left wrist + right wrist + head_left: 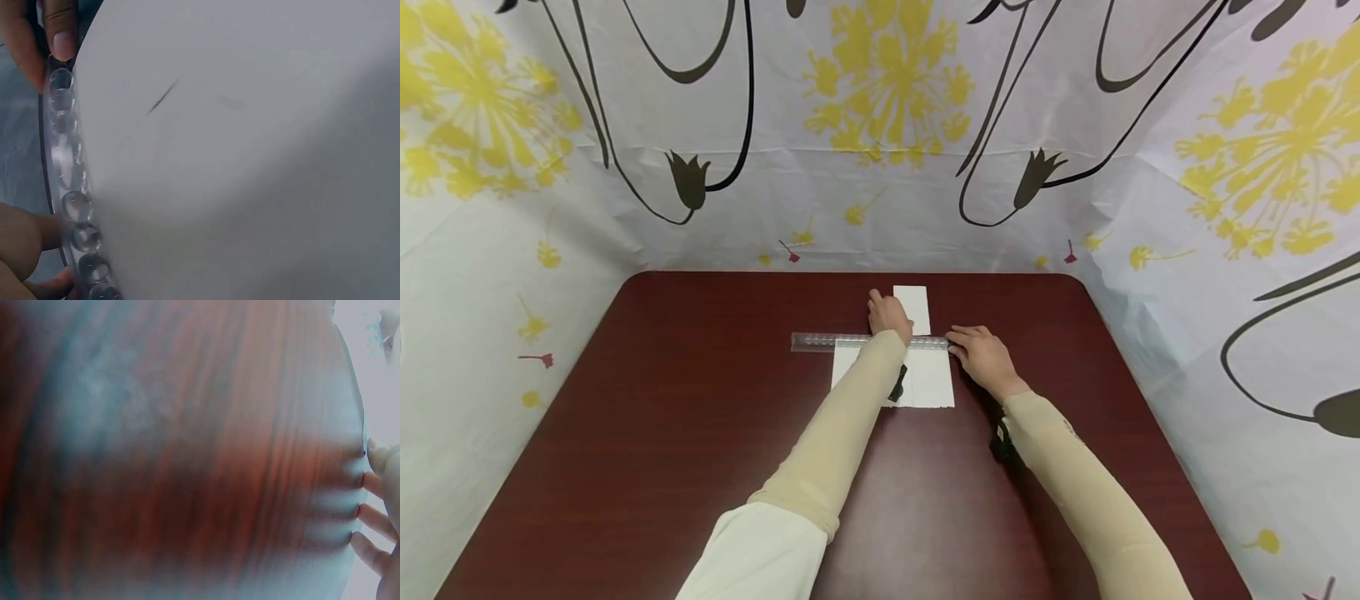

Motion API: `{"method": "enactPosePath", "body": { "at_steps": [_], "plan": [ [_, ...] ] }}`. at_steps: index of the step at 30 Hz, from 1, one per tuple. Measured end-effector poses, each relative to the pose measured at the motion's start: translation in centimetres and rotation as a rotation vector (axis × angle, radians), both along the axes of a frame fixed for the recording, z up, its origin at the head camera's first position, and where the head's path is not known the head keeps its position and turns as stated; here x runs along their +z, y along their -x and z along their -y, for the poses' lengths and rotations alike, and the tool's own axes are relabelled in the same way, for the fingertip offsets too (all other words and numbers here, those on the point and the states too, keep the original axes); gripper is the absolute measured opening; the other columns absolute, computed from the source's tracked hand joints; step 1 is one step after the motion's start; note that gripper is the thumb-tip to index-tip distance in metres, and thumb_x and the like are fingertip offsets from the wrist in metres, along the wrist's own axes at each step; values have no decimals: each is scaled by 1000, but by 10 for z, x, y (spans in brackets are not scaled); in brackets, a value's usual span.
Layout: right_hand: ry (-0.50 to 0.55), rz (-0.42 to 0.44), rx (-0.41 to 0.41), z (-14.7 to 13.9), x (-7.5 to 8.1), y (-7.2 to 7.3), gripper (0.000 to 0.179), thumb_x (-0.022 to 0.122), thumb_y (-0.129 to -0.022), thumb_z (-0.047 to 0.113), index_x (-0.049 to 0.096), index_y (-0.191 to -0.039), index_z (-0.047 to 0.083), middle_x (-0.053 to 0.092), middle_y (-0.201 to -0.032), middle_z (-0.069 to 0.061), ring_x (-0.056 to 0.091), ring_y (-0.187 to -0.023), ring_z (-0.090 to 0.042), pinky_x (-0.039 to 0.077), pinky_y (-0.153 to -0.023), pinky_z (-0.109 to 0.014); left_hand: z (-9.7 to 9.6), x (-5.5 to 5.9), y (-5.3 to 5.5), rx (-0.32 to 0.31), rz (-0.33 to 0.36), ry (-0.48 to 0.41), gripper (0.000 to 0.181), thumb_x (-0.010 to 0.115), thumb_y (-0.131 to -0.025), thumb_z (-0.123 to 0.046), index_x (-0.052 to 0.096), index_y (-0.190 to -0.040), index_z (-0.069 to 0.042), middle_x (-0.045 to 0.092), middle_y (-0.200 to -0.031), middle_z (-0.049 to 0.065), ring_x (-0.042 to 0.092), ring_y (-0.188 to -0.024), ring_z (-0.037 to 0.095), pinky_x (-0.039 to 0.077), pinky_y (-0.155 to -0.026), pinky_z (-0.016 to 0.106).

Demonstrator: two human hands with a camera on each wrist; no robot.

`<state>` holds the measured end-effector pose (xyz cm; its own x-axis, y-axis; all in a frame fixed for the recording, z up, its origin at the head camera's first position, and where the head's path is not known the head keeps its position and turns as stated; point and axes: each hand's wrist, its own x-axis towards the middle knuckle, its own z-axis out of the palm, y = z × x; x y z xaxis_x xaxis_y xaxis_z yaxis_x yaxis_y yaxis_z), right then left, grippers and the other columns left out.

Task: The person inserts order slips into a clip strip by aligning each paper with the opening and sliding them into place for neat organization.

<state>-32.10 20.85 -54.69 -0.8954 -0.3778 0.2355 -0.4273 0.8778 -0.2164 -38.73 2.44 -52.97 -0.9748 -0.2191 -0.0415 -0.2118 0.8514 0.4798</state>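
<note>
A clear plastic ruler [815, 342] with round holes lies across the far edge of a white sheet of paper [928, 379]. My left hand [891, 317] reaches over the ruler, its fingers resting just beyond it. In the left wrist view those fingers [25, 240] come right up to the ruler's edge. My right hand [985, 357] is at the ruler's right end, with thumb and forefinger on either side of it. Its other fingers [375, 519] touch the table in the right wrist view. A short dark line [164, 97] marks the paper.
A smaller white piece of paper [913, 308] lies beyond the ruler, between the hands. All of this is on a dark red-brown table [715, 400] with rounded far corners. A patterned white curtain [850, 200] hangs around its far side and flanks.
</note>
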Motion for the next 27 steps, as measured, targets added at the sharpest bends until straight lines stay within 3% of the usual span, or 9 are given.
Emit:
{"method": "enactPosePath", "body": {
  "at_steps": [5,9,15,19,27],
  "plan": [
    [2,7,-5,0,0,0,35,62,-98,22,65,-131,11,61,-140,-11,56,-126,-33,51,-96,-54,3,4,1,-23,25,14,23,69,-91,-15,70,-106,1,43,-139,18,54,-107,26,54,-88,35],
    [2,16,-1,-1,0,0,35,61,-99,21,65,-132,10,60,-141,-12,55,-127,-34,50,-96,-56,6,6,-1,-41,48,4,17,64,-93,-11,71,-103,1,40,-146,20,53,-112,28,53,-90,37],
    [5,20,5,-1,0,-1,36,60,-99,21,64,-132,9,60,-141,-12,55,-127,-35,49,-97,-57,8,8,-2,-42,57,13,27,65,-92,-13,67,-115,2,41,-146,22,53,-118,30,53,-96,38],
    [8,22,3,0,0,-1,36,61,-99,21,64,-132,9,60,-141,-12,55,-127,-35,49,-97,-56,8,8,0,-29,71,44,37,65,-91,-15,61,-123,4,49,-134,21,59,-113,29,54,-95,38],
    [0,13,3,0,-1,0,35,61,-98,20,65,-131,9,60,-140,-13,55,-126,-36,49,-96,-56,8,10,2,-29,85,72,34,65,-92,-16,64,-120,3,60,-118,19,65,-106,30,56,-94,40]
  ]
}}
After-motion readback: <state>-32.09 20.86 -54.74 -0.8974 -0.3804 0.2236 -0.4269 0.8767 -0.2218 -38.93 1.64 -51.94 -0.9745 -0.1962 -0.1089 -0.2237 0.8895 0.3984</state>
